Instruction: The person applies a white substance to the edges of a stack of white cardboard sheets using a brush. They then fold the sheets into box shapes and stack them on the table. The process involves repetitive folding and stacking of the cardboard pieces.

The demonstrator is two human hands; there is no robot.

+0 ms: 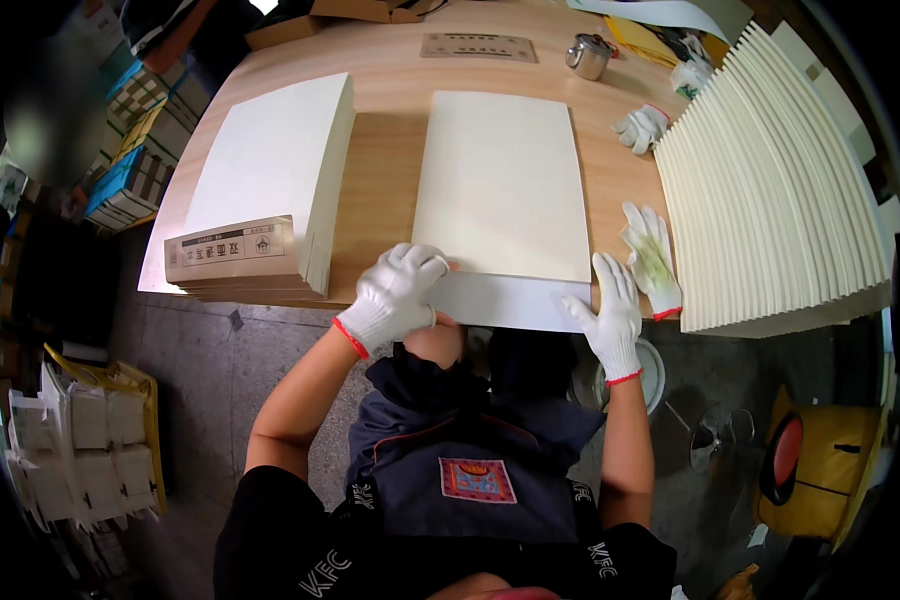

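Observation:
A cream-white stack of paper [500,185] lies flat on the table in front of me. From its near end a pale bluish-white paper strip [505,302] sticks out past the table's edge. My left hand [395,293], in a white glove with a red cuff, has its fingers curled round the strip's left end, fingertips at the stack's near left corner. Gloved the same way, my right hand [613,315] is open, fingers stretched forward beside the stack's near right corner, its thumb touching the strip's right end.
A thick pile of paper pads [270,160] with a brown printed band [232,248] stands left. At right rises a tall fanned stack [770,190]. Two loose gloves, one stained [650,255] and one crumpled [642,128], a metal cup [590,57] and a person's arm [182,38] are around.

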